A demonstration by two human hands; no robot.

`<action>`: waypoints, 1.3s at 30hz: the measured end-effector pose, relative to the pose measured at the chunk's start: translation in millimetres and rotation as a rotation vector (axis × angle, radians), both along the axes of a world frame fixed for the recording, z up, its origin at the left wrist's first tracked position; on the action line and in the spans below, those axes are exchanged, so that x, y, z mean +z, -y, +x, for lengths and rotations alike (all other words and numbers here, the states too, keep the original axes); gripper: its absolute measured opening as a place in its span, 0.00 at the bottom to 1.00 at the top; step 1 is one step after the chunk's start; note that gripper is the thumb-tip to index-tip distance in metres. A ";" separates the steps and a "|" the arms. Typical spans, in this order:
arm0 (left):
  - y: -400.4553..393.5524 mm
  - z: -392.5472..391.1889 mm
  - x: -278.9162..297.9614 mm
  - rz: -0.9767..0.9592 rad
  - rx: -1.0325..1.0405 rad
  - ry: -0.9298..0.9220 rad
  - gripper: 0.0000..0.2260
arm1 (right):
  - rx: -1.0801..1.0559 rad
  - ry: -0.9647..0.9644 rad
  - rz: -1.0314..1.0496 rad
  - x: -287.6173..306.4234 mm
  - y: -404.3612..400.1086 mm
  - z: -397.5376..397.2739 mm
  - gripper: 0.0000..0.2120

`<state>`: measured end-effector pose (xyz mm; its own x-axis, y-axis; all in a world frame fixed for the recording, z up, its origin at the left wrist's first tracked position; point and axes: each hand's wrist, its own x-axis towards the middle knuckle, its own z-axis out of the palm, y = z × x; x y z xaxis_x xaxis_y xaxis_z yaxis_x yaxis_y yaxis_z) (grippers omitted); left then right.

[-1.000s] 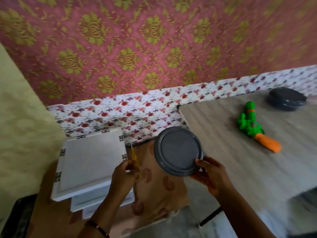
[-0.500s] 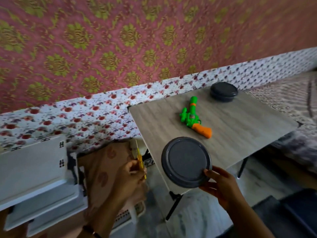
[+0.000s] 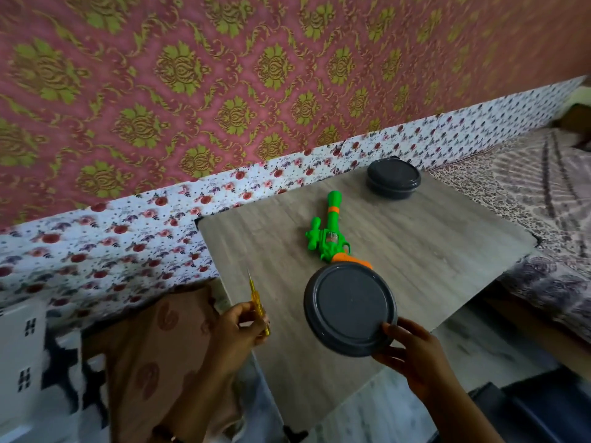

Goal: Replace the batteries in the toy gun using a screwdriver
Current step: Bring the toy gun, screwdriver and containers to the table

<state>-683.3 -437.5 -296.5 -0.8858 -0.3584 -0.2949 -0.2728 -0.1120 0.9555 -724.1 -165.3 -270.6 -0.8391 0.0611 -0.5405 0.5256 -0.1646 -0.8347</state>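
Note:
A green toy gun (image 3: 326,233) with an orange grip lies on the grey wooden table (image 3: 431,251), barrel pointing away from me. My left hand (image 3: 238,327) grips a yellow screwdriver (image 3: 257,303), tip up, at the table's left edge. My right hand (image 3: 412,353) holds a round dark grey container (image 3: 350,313) by its lower right rim, above the table's front part. The container hides the end of the gun's orange grip.
A second dark grey round container (image 3: 392,180) sits at the table's far corner. A patterned bed cover (image 3: 550,199) lies to the right. Brown cloth (image 3: 160,346) and white shelving (image 3: 19,362) stand at the left, below the floral wall strip.
The view has swung right and closer to the table. Both hands, still holding the screwdriver and the container, have come over the table toward the toy gun.

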 end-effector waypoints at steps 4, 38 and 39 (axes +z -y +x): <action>2.3 -40.2 -3.0 0.012 -0.008 0.012 0.07 | -0.023 -0.005 0.004 1.9 -2.2 -35.1 0.06; -237.9 -296.3 -33.7 -0.034 0.293 0.056 0.07 | 0.028 0.148 -0.017 -59.8 -248.5 -421.9 0.18; -243.4 -298.8 -30.1 -0.038 0.303 0.052 0.07 | 0.023 0.150 -0.022 -59.8 -252.7 -429.3 0.18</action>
<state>-982.1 -194.1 -326.6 -0.7210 -0.6154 -0.3187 -0.2814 -0.1603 0.9461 -1153.4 87.3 -330.4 -0.7501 0.0293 -0.6606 0.6478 -0.1684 -0.7430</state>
